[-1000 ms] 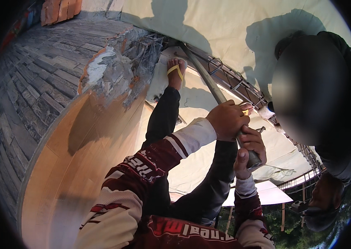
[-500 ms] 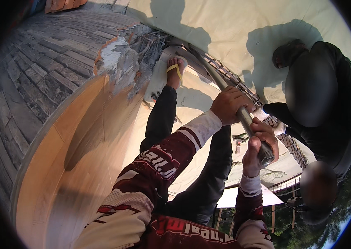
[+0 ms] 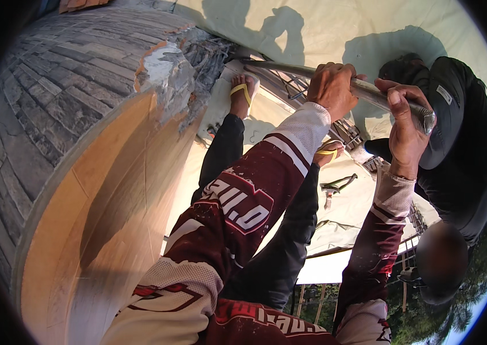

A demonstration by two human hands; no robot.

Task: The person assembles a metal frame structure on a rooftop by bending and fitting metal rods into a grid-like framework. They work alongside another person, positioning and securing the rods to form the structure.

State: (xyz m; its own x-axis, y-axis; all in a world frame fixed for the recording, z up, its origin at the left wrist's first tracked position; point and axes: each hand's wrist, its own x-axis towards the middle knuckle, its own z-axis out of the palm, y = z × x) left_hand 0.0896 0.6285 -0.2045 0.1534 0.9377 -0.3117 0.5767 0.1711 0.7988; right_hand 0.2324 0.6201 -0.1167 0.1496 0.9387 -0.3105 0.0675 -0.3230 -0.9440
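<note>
A long grey metal pipe (image 3: 371, 95) runs from the rebar near the broken wall end out to the right, with a threaded near end. My left hand (image 3: 333, 91) is wrapped round its middle part, knuckles up. Close to the threaded end, my right hand (image 3: 408, 123) grips the pipe with the palm side showing. The pipe's far end lies by a rebar cage (image 3: 344, 131), where I cannot make out how it meets the steel. Both my feet, in yellow-strapped sandals, stand on either side of the cage's far part.
To the left is a tiled wall (image 3: 71, 109) with a jagged broken end (image 3: 168, 72) and bent rebar. A person in dark clothing (image 3: 468, 149) crouches close on the right; another head shows below. A green-handled tool (image 3: 340, 183) lies on the pale sheet (image 3: 335, 221).
Both my hands have swung the pipe's near end up and to the right, so it now lies flatter across the view. My right foot has come into sight.
</note>
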